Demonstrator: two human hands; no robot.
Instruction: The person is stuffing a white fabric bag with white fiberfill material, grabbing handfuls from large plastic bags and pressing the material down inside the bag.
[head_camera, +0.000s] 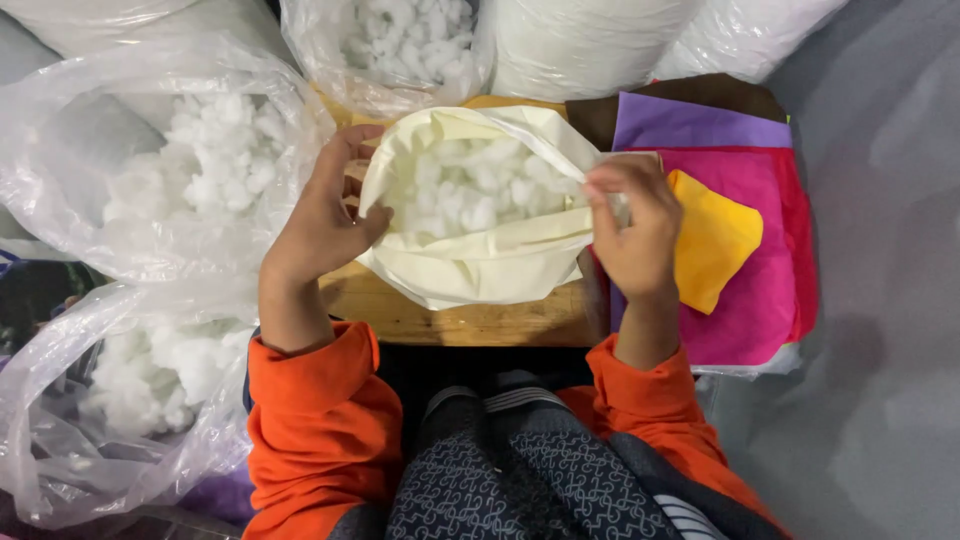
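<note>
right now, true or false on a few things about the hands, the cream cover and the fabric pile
1. Both hands, left hand and right hand, grip the rim of the cream fabric cover. True.
2. The cover is empty. False: white fluffy stuffing fills it.
3. A yellow fabric piece lies on the pink fabric. True.
4. The cover rests on a metal tray. False: it rests on a wooden board.
5. The clear plastic bags of stuffing sit to the person's right. False: they sit left and ahead.

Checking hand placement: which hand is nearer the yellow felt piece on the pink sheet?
Right. The right hand grips the cream fabric cover's edge beside the yellow felt piece; the left hand holds the far rim.
</note>
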